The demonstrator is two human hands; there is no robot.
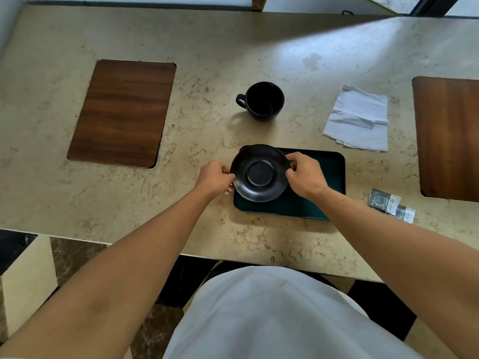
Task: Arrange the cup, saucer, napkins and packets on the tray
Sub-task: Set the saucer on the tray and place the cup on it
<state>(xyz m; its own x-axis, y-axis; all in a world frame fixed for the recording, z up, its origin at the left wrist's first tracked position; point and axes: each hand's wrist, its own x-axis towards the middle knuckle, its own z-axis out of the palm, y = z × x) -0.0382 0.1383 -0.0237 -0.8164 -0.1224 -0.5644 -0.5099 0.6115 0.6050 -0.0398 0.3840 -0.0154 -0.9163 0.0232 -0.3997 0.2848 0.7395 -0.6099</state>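
A person's two hands hold a black saucer (260, 173) by opposite edges over the left end of a dark green tray (329, 174) on a beige marble desk (207, 60). The left hand (215, 177) has its fingers curled round the saucer's left rim, thumb on top; the right hand (305, 174) pinches the right rim between thumb and curled fingers. Whether the saucer rests flat on the tray or is held just above it cannot be told. A black cup (264, 101), handle to the left, stands upright on the desk beyond the tray. White napkins (359, 119) lie loosely stacked to the right of the cup, and two dark packets (391, 204) lie just beside the tray's right end. Wooden inlays (124, 112) flank the scene.
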